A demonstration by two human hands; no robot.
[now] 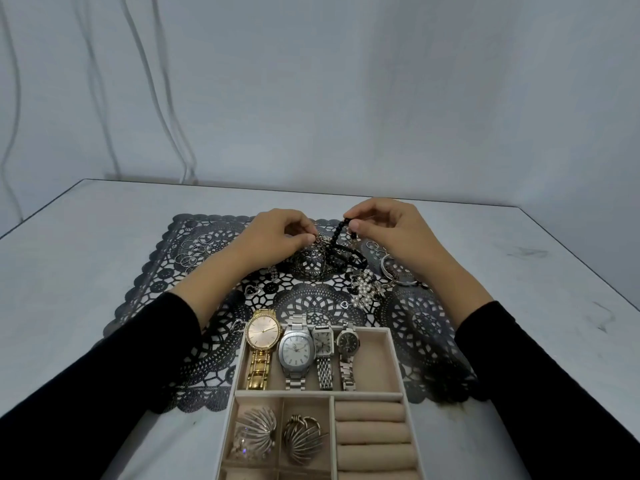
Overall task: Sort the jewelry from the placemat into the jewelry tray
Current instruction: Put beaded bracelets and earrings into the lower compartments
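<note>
A black lace placemat [422, 327] lies on the table, and the beige jewelry tray [394, 368] stands at its near edge. Above the mat's far middle, my right hand [391, 233] pinches a black bead strand [341, 242], lifting one end while the rest trails on the mat. Beside it my left hand [277, 237] pinches a thin silver chain [320, 241]. A pearl cluster [362, 289], a silver bangle [396, 271] and silver rings [194, 252] lie on the mat. The tray's top compartment holds several watches [298, 351]; two silver fan brooches [280, 436] sit in lower cells.
Beige ring rolls [370, 434] fill the tray's lower right section. More small rings [375, 249] lie near my right hand. The pale table [90, 271] ends at a far edge against a grey wall, with white cables [166, 98] hanging at the left.
</note>
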